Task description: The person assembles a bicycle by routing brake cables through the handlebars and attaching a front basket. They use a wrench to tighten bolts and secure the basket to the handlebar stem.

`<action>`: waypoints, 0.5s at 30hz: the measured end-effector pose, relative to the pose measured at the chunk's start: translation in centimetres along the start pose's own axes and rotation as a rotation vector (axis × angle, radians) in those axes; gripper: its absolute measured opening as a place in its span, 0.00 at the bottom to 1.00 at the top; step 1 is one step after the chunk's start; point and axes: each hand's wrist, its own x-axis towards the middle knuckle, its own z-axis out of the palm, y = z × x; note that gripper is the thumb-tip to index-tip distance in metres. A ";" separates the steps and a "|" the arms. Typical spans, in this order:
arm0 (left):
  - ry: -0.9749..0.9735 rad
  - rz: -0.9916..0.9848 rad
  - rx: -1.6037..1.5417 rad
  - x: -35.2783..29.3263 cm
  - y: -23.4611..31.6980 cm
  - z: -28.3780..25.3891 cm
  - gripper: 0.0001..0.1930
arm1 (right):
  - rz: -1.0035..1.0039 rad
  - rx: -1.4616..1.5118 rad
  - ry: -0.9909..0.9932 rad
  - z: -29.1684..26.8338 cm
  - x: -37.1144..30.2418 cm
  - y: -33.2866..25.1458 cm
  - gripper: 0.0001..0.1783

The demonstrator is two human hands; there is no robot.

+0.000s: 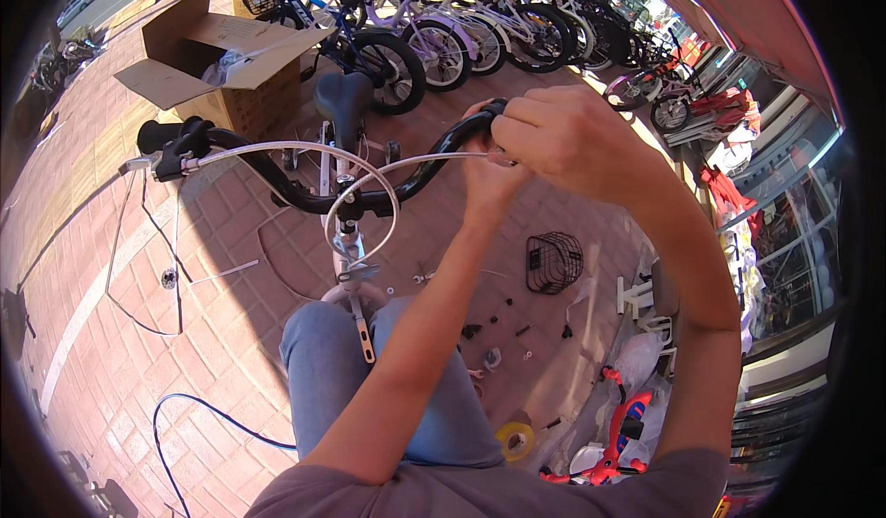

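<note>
A small bicycle stands in front of me, its black curved handlebar turned across my view and its dark saddle behind. My left hand reaches under the bar's right end, fingers partly hidden, gripping it. Over that same end my right hand is closed, and what lies inside its fingers is hidden. A silver brake cable runs into the space between both hands and loops round the stem. On the bar's left end sits a brake lever beside a black grip. My knees flank the front wheel.
An open cardboard box and rows of bicycles stand beyond. A black wire basket, small loose parts, yellow tape and a red toy-like frame lie on the right. A blue hose curves across the paving.
</note>
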 end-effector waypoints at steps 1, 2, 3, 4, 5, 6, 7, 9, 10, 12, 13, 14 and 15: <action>-0.003 -0.133 0.033 -0.5 1.0 -0.1 0.39 | 0.041 0.053 -0.002 1.2 2.1 0.5 0.09; -0.038 -0.143 0.006 -0.7 0.4 0.3 0.39 | 0.101 0.092 -0.020 2.3 4.3 1.4 0.09; -0.065 -0.148 -0.012 -0.8 -0.7 0.1 0.38 | 0.173 0.035 -0.080 3.6 6.6 2.4 0.10; -0.082 -0.142 -0.010 -0.5 -1.1 -0.8 0.38 | 0.229 -0.011 -0.121 4.7 8.6 2.9 0.13; -0.096 -0.086 0.009 0.1 -0.9 -1.5 0.36 | 0.232 0.049 -0.075 4.9 9.0 3.1 0.14; -0.104 -0.041 0.014 0.2 -0.8 -1.8 0.33 | 0.235 0.111 -0.049 4.9 8.3 3.3 0.15; -0.109 0.008 0.021 0.4 -0.6 -2.1 0.31 | 0.233 0.173 -0.022 4.7 7.6 3.6 0.16; -0.151 -0.005 -0.023 0.3 0.7 -2.5 0.33 | 0.310 0.175 -0.143 4.3 6.1 3.7 0.16; -0.169 -0.010 -0.038 0.0 1.6 -2.5 0.34 | 0.372 0.145 -0.168 4.3 5.3 3.7 0.15; -0.002 -0.300 0.398 -3.9 3.1 -2.1 0.37 | 0.407 0.037 -0.170 4.8 3.9 3.9 0.12; -0.241 -0.364 0.425 -5.7 5.2 -2.3 0.35 | 0.239 -0.023 -0.043 4.9 2.2 4.4 0.08; -0.473 -0.425 0.457 -6.4 7.8 -2.8 0.33 | 0.119 -0.072 0.134 4.2 1.8 4.1 0.06; -0.575 -0.467 0.374 -6.1 11.5 -3.2 0.30 | 0.178 -0.109 0.221 3.3 1.2 4.0 0.07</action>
